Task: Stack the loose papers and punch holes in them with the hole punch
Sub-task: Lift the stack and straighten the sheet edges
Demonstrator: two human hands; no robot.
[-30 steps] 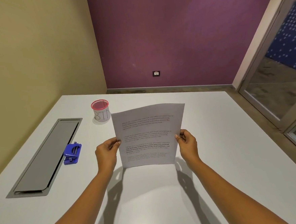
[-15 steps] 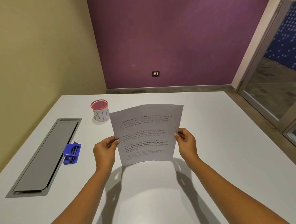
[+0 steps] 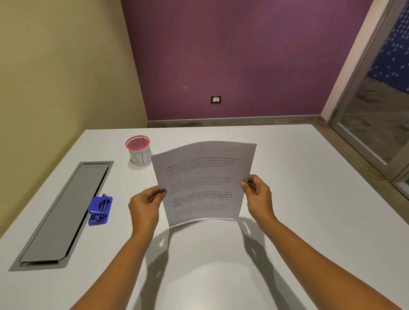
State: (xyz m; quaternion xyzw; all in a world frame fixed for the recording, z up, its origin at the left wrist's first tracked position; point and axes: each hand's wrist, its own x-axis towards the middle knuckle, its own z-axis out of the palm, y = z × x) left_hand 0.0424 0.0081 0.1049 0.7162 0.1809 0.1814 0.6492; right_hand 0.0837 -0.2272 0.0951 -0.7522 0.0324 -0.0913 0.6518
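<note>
A stack of white printed papers (image 3: 204, 179) stands upright on its lower edge at the middle of the white table (image 3: 312, 220), bowed slightly. My left hand (image 3: 145, 207) pinches its left edge and my right hand (image 3: 258, 196) pinches its right edge. A small blue hole punch (image 3: 99, 210) lies on the table to the left of my left hand, apart from the papers.
A pink mesh cup labelled BIN (image 3: 139, 153) stands behind the papers' top left corner. A long grey cable hatch (image 3: 62, 213) is set into the table at the left, beside the punch. Glass door at the right.
The papers have dropped a little and tilted slightly, and their bottom edge now meets the table. Both hands keep their grip on the side edges.
</note>
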